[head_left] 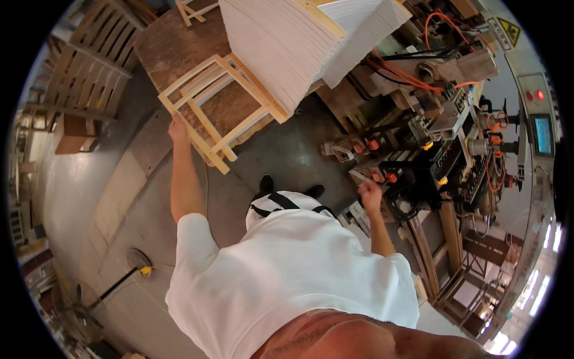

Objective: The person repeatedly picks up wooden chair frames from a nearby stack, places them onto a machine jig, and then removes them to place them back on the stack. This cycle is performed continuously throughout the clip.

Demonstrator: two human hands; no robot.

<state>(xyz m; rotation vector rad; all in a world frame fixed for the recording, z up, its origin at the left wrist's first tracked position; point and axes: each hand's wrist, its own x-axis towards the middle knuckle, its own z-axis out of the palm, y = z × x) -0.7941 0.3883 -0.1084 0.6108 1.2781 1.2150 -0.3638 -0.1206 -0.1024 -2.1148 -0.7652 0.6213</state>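
Note:
My left hand (179, 128) grips the near left rail of a pale wooden frame (206, 122), its fingers closed round the wood. That frame has crossing bars and lies with other similar frames at the edge of a brown worn tabletop (173, 45). At my right side my right hand (370, 194) is held with the fingers curled, close to a machine's red-and-grey clamps (382, 177). Whatever it may hold is hidden. A tall stack of white panels (275, 48) with wooden edges stands just beyond the frames.
To the right is a large machine (445, 161) with orange hoses and a control panel (543, 134) with a lit screen. A slatted wooden pallet (89, 75) leans at the far left. A floor fan (78, 305) and a round base with a pole (139, 261) stand at the lower left.

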